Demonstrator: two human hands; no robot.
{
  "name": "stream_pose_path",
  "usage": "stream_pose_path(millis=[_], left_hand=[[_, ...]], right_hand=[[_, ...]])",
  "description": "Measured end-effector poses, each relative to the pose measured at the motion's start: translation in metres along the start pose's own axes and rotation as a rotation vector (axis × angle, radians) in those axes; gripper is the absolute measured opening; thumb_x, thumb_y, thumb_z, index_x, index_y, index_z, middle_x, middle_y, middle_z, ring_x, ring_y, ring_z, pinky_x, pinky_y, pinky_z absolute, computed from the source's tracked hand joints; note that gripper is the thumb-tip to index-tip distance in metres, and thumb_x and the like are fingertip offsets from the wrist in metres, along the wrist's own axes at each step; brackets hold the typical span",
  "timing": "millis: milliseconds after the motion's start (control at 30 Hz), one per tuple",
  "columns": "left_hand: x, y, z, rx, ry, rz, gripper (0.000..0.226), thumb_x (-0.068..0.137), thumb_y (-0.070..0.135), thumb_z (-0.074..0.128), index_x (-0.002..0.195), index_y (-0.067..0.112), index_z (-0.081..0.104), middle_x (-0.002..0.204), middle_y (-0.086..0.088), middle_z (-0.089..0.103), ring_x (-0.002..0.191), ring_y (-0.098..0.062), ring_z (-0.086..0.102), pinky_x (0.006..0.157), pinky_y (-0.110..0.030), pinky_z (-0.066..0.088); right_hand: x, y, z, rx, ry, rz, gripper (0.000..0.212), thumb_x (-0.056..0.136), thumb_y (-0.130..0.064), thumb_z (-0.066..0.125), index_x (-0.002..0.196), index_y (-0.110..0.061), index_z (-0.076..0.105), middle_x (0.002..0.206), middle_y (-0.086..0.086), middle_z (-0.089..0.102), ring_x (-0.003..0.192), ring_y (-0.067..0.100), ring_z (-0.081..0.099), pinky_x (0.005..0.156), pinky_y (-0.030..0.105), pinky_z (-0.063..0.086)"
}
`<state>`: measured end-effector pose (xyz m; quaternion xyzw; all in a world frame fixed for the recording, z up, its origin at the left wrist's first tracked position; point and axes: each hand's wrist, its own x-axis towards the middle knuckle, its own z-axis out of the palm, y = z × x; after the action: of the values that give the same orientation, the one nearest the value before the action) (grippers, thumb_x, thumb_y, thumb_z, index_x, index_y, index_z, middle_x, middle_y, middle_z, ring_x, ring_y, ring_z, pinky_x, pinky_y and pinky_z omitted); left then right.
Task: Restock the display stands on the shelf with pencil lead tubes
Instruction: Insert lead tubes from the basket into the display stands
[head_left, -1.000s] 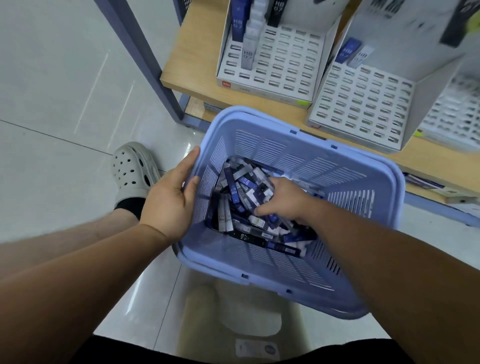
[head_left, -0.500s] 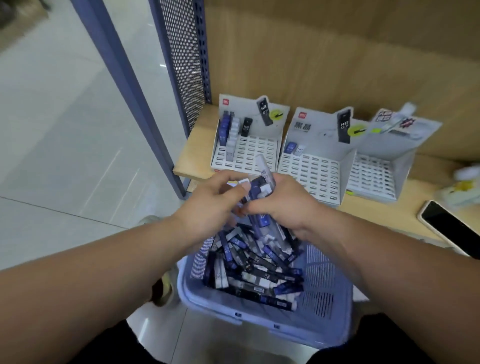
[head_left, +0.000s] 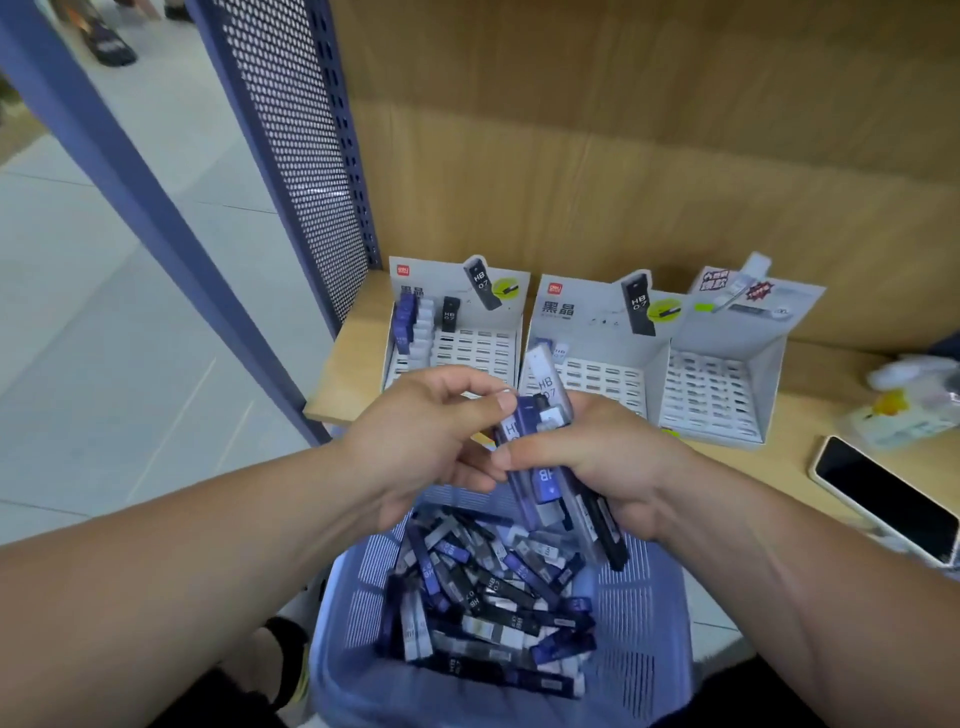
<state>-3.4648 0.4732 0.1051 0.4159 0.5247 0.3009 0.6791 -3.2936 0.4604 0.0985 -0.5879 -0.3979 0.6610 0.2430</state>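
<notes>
The left hand (head_left: 431, 436) and right hand (head_left: 608, 467) together grip a bundle of lead tubes (head_left: 545, 395). Restocking has barely begun, I judge: the display stands (head_left: 587, 374) are mostly bare and the basket (head_left: 639, 623) is heaped.

Lead tubes (head_left: 540, 457) navy/black/clear w/ white print; basket (head_left: 644, 623) lavender, slotted; stands (head_left: 582, 322) white.

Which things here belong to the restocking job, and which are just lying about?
Job: held tubes, gripped by left hand and right hand; basket with loose tubes; left stand, middle stand, right stand on the shelf.
Lying about: phone; blurred white packet at the shelf's right end.
</notes>
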Motion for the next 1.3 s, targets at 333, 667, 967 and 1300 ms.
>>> stream_pose_path(millis=[333,667,967,1300], left_hand=[[0.059,0.02,0.005,0.027,-0.064,-0.018,0.012,0.096,0.015,0.063,0.101,0.005,0.064,0.072,-0.012,0.067,0.053,-0.029,0.065,0.056,-0.033,0.058],[0.089,0.028,0.013,-0.04,-0.065,-0.001,0.009,0.096,0.015,0.061,0.099,0.009,0.067,0.091,-0.015,0.072,0.071,-0.029,0.069,0.06,-0.033,0.059],[0.098,0.017,0.021,0.183,0.068,0.056,0.003,0.091,0.006,0.068,0.093,0.007,0.07,0.078,-0.01,0.073,0.066,-0.021,0.067,0.063,-0.035,0.055],[0.123,0.019,-0.073,1.032,0.38,0.255,0.014,0.077,0.01,0.081,0.086,0.018,0.073,0.077,0.007,0.068,0.067,-0.001,0.06,0.056,-0.011,0.04]], right_hand=[[0.036,-0.003,-0.032,0.275,-0.041,0.056,0.04,0.077,-0.009,0.081,0.115,-0.009,0.071,0.106,0.017,0.075,0.094,0.033,0.073,0.082,0.04,0.06],[0.044,-0.002,-0.066,0.432,-0.001,-0.011,0.054,0.064,0.001,0.079,0.117,-0.007,0.071,0.103,0.018,0.076,0.086,0.035,0.074,0.07,0.042,0.061],[0.036,0.01,-0.085,0.455,0.231,0.058,0.026,0.081,0.001,0.075,0.106,-0.003,0.067,0.073,0.01,0.071,0.055,0.017,0.068,0.043,0.024,0.049],[0.043,0.014,-0.068,0.361,0.264,0.051,0.034,0.076,-0.003,0.079,0.107,-0.009,0.066,0.073,0.009,0.072,0.059,0.021,0.068,0.045,0.025,0.048]])
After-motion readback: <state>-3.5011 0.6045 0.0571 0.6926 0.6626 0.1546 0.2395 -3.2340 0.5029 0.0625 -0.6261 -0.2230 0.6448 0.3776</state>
